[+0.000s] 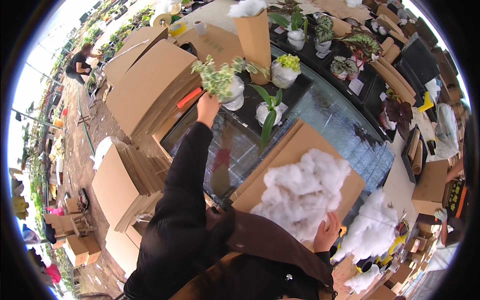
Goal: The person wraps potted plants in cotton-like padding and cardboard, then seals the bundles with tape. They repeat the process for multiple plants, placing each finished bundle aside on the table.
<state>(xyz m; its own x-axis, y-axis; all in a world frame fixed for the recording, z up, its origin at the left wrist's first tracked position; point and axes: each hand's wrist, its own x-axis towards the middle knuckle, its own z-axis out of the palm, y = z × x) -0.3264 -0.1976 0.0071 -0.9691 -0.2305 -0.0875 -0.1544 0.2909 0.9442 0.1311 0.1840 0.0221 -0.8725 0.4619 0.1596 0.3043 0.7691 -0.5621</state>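
Note:
With my left arm stretched forward, my left hand (208,108) is at the variegated leafy plant (218,80), its fingertips hidden among the leaves; whether they grip is not visible. The plant's pot (234,93) is wrapped in whitish film and stands on a black tray (249,116). My right hand (327,231) has its fingers apart at the near edge of a sheet of white fibre stuffing (305,187), touching or just over it. That stuffing lies on flat cardboard (300,138). A wrapped broad-leaved plant (268,112) and a yellow-green plant (288,62) share the tray.
A tall cardboard sleeve (254,45) topped with white stuffing stands behind the plants. An orange-handled tool (189,97) lies beside stacked cardboard (153,78) at left. More stuffing (371,225) is at right, near tape dispensers (399,242). Other people (79,65) work at far left and right.

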